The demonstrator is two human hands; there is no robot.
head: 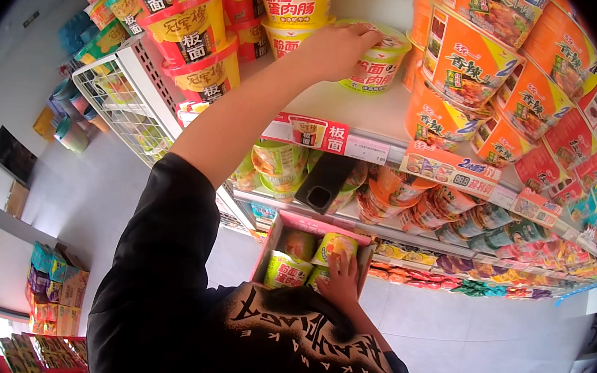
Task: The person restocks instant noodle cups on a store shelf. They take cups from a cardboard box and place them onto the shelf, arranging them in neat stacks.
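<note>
My left hand (341,50) reaches onto the shelf and grips a green-lidded instant noodle tub (376,74), with fingers across its lid and the thumb side against its wall. The tub stands upright near the shelf's front. Below, my right hand (339,280) is inside an open cardboard carton (266,241) held close to my body. Its spread fingers touch a yellow-green noodle tub (337,244) at the carton's far right. Whether they grip it is unclear. Another noodle tub (287,271) lies at the carton's near left, with more tubs partly hidden around it.
Red-and-yellow noodle tubs (188,36) are stacked left of my left hand, orange ones (464,62) to the right. Price labels line the shelf edge (366,150). A black phone (325,183) projects between shelf and carton. A white wire rack (114,105) flanks the left side.
</note>
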